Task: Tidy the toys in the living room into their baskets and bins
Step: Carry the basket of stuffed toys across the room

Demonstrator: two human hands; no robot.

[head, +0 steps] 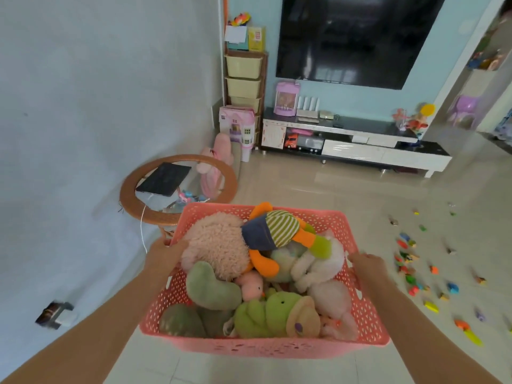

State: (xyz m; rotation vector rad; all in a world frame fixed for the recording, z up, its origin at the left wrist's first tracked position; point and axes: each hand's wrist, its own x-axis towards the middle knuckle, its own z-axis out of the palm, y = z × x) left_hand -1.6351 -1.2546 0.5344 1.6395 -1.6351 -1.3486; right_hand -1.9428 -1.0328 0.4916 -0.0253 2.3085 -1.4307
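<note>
A pink perforated basket (266, 347) is being held up above the tiled floor (318, 184), filling the lower middle of the view. It is brimming with soft toys: an orange doll in a green-striped top (279, 231) is lying across the top, a fluffy beige plush (219, 242) is sitting to the left of it, a white plush (315, 267) to the right, and green plush toys (266, 314) are resting toward the basket's near wall.

The left hand (163, 253) is gripping the basket's left rim, fingers curled over the edge. The right hand (368, 264) is clamping the right rim the same way.

To the right of the basket, small coloured blocks (410, 261) are lying scattered on the floor. Just behind the basket's far left corner, a round wicker-rimmed glass desk (130, 187) is standing against the wall, carrying a dark tablet (163, 180). Farther beyond the basket, a pink dollhouse (238, 126) is standing beside a tall rack of cream bins (243, 79), and a low TV stand (360, 151) is running along the blue wall beneath a large dark screen (354, 37).
</note>
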